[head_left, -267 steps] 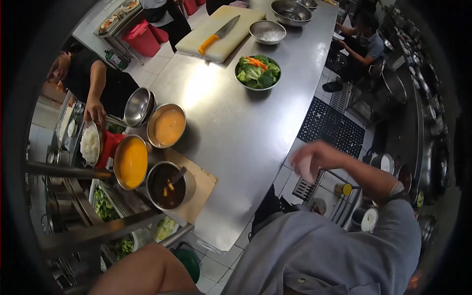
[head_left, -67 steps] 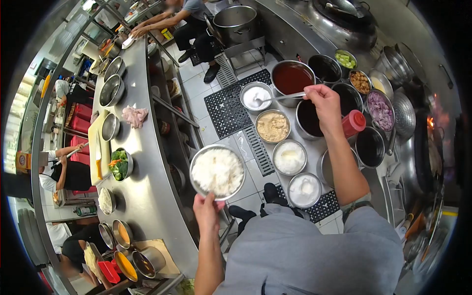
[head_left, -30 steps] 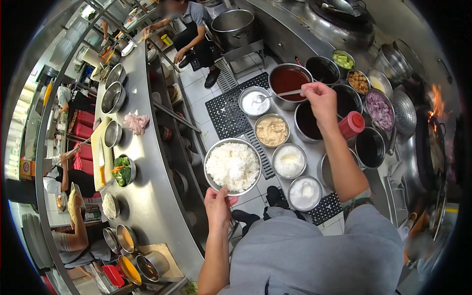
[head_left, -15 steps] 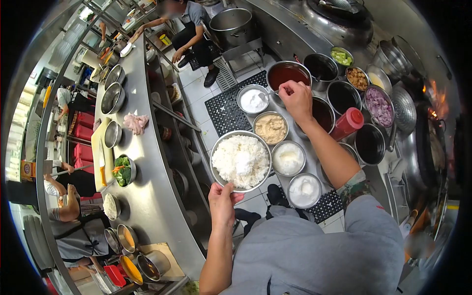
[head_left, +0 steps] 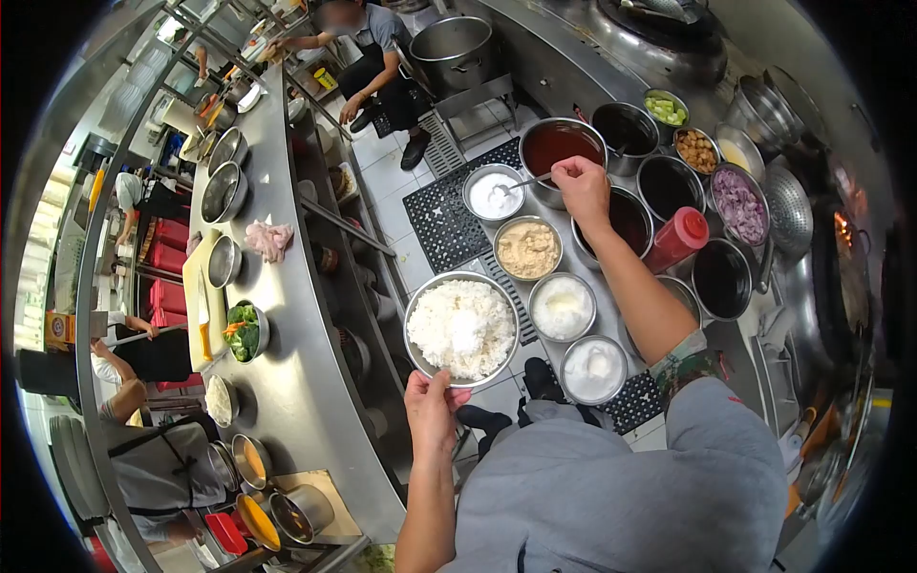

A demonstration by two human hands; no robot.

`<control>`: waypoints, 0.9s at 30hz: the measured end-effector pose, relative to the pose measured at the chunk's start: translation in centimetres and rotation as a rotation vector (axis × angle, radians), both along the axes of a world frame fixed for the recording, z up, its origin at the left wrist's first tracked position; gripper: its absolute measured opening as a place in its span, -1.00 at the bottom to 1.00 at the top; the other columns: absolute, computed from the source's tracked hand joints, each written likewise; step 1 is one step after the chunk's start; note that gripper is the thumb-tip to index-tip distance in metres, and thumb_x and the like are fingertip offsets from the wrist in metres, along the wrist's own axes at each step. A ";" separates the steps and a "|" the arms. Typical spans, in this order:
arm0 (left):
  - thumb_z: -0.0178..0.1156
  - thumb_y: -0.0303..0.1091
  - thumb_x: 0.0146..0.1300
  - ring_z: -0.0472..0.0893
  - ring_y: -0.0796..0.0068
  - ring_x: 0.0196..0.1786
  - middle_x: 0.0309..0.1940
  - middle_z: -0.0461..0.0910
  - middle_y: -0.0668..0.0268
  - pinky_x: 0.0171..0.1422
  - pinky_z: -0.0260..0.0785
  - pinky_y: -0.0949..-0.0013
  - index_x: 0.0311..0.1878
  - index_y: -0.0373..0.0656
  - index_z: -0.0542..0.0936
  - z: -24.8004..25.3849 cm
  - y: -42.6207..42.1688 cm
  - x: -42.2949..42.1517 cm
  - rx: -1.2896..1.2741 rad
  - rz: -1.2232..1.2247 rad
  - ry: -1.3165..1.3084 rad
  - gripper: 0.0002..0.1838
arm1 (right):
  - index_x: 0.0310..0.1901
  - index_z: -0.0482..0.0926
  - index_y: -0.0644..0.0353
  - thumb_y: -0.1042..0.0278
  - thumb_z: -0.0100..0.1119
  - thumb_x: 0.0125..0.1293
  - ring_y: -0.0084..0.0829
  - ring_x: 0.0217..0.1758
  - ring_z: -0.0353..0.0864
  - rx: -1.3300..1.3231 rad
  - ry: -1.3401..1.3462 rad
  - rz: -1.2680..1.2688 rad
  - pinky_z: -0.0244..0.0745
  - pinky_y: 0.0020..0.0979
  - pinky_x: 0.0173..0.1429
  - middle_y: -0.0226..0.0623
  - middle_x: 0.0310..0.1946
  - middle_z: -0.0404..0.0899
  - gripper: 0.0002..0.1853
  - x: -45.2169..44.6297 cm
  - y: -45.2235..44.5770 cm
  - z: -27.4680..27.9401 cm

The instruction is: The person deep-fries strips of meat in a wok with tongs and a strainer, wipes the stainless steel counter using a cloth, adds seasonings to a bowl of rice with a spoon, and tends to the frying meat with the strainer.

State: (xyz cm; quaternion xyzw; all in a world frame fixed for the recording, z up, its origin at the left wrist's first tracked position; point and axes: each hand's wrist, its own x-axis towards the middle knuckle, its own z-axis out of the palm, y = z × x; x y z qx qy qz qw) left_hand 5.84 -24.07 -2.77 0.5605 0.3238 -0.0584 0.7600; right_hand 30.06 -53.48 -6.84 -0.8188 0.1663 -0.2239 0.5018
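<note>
My left hand (head_left: pixel 435 409) grips the near rim of a metal bowl (head_left: pixel 412 355) of cooked rice (head_left: pixel 447 325), thumb over the edge. A small heap of white powder (head_left: pixel 468 335) lies on the rice. Closed around the handle of a metal spoon (head_left: pixel 531 180), my right hand (head_left: pixel 585 194) is above the sauce pots. The spoon's tip reaches into a bowl of white granules (head_left: pixel 490 196). Beside the rice stand a bowl of tan powder (head_left: pixel 527 248) and two bowls of white seasoning, one (head_left: pixel 562 307) nearer the rice and one (head_left: pixel 594 369) closer to me.
Pots of dark sauce (head_left: pixel 669 188), a red squeeze bottle (head_left: pixel 680 237) and chopped onion (head_left: pixel 737 203) stand at right, near a flame (head_left: pixel 842 227). Along the left runs a steel counter (head_left: pixel 296 382) with broccoli (head_left: pixel 242 334) and a knife (head_left: pixel 203 315). A seated person (head_left: pixel 377 72) is ahead.
The rice bowl and my left hand have shifted slightly left and down. My right hand has moved a little to the right, with more of the spoon's handle showing.
</note>
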 end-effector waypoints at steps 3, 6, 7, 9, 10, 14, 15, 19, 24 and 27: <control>0.12 -0.47 0.38 0.62 0.56 -0.50 -0.31 0.62 0.22 -0.41 0.59 0.51 -0.19 -0.20 0.44 -0.1 -0.1 0.1 0.007 0.013 0.004 -0.95 | -0.36 0.73 0.20 0.29 0.32 0.12 -0.44 -0.44 0.67 0.110 -0.020 -0.005 0.53 -0.39 -0.24 -0.28 -0.51 0.71 -0.84 0.1 -1.0 -1.1; 0.12 -0.44 0.39 0.69 0.47 -0.42 -0.31 0.65 0.20 -0.39 0.63 0.51 -0.21 -0.18 0.42 -0.8 0.3 0.0 0.010 -0.006 -0.013 -0.93 | -0.34 0.73 0.24 0.36 0.33 0.14 -0.53 -0.45 0.64 0.157 -0.059 0.011 0.51 -0.45 -0.26 -0.34 -0.51 0.70 -0.87 -0.8 -2.3 -0.7; 0.12 -0.44 0.39 0.69 0.47 -0.42 -0.31 0.65 0.20 -0.39 0.62 0.51 -0.21 -0.18 0.42 -1.2 0.4 0.1 0.014 -0.007 -0.020 -0.93 | -0.34 0.72 0.25 0.39 0.32 0.15 -0.56 -0.45 0.63 0.204 -0.091 0.038 0.50 -0.47 -0.27 -0.35 -0.51 0.70 -0.88 -1.2 -2.7 -0.3; 0.12 -0.45 0.38 0.69 0.48 -0.42 -0.32 0.65 0.20 -0.38 0.62 0.50 -0.20 -0.18 0.43 -1.8 0.6 0.2 0.020 -0.006 -0.034 -0.93 | -0.33 0.72 0.27 0.44 0.32 0.17 -0.60 -0.45 0.61 0.298 -0.155 0.095 0.49 -0.50 -0.28 -0.38 -0.50 0.69 -0.90 -2.4 -3.3 1.0; 0.12 -0.45 0.38 0.68 0.48 -0.42 -0.32 0.65 0.20 -0.38 0.61 0.50 -0.21 -0.18 0.42 -1.9 0.6 0.3 0.030 -0.003 -0.024 -0.93 | -0.32 0.71 0.29 0.48 0.30 0.20 -0.66 -0.45 0.58 0.321 -0.135 0.107 0.46 -0.56 -0.29 -0.41 -0.51 0.67 -0.92 -3.5 -3.1 2.7; 0.13 -0.44 0.38 0.67 0.49 -0.43 -0.33 0.64 0.20 -0.39 0.60 0.51 -0.22 -0.18 0.42 -2.4 0.4 1.2 0.057 -0.001 0.003 -0.92 | -0.32 0.71 0.27 0.44 0.33 0.24 -0.72 -0.40 0.57 0.527 -0.167 0.313 0.42 -0.60 -0.29 -0.44 -0.45 0.67 -0.91 -7.5 -2.2 7.1; 0.13 -0.44 0.38 0.67 0.49 -0.43 -0.33 0.64 0.20 -0.39 0.59 0.51 -0.22 -0.18 0.42 -2.5 0.3 1.4 0.060 -0.008 0.007 -0.92 | -0.33 0.70 0.26 0.44 0.33 0.24 -0.71 -0.41 0.57 0.412 -0.139 0.316 0.41 -0.60 -0.29 -0.44 -0.45 0.67 -0.92 -8.4 -1.9 7.5; 0.13 -0.43 0.38 0.63 0.51 -0.45 -0.34 0.60 0.24 -0.35 0.59 0.48 -0.23 -0.19 0.43 -2.1 -0.2 1.4 0.044 -0.034 0.004 -0.91 | -0.38 0.69 0.18 0.49 0.32 0.10 -0.44 -0.45 0.53 -0.281 -0.223 0.233 0.40 -0.38 -0.26 -0.35 -0.53 0.59 -0.96 -11.6 -0.8 8.7; 0.15 -0.45 0.37 0.65 0.52 -0.46 -0.35 0.61 0.23 -0.38 0.60 0.49 -0.22 -0.19 0.43 -1.2 -0.4 0.0 -0.003 -0.035 0.000 -0.91 | -0.42 0.64 0.14 0.49 0.32 0.05 -0.31 -0.35 0.52 -0.507 -0.298 0.346 0.32 -0.28 -0.11 -0.36 -0.50 0.62 -0.95 -12.6 -0.7 5.7; 0.14 -0.45 0.38 0.64 0.54 -0.47 -0.35 0.61 0.24 -0.38 0.60 0.50 -0.22 -0.20 0.43 -1.1 -0.3 -0.7 0.008 -0.034 0.014 -0.91 | -0.41 0.64 0.14 0.48 0.31 0.06 -0.30 -0.35 0.52 -0.481 -0.287 0.345 0.32 -0.28 -0.10 -0.36 -0.49 0.63 -0.96 -12.3 -0.2 3.8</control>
